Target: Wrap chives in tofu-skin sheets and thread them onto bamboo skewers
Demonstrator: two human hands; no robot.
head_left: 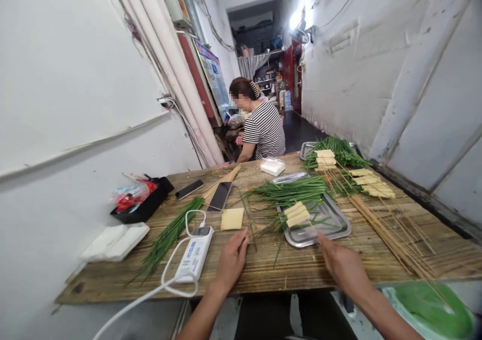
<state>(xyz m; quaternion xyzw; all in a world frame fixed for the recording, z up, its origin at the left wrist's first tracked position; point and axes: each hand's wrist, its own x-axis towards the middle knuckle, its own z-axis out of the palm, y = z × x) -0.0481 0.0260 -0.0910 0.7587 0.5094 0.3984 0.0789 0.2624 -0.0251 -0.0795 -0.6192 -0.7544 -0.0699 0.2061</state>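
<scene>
Whitish wall [56, 79] stands left of a rough wooden table [271, 274]; on it, loose green stalks [173, 229] look light, limp and easily bruised, best gathered as a bundle; next comes a square yellow sheet [232, 219], probably soft and apt to tear, so an edge lifted flat would suit; the left hand [232, 257] is just on its near side, thumb and forefinger close together, though I cannot tell whether they pinch anything; further right, a skewer of yellow rolls [297, 214] is over the metal tray's [335, 222] left side, its bare end pinched by the right hand [341, 259]; it seems light, rolls tender, stick stiff, so that end is the sound hold.
</scene>
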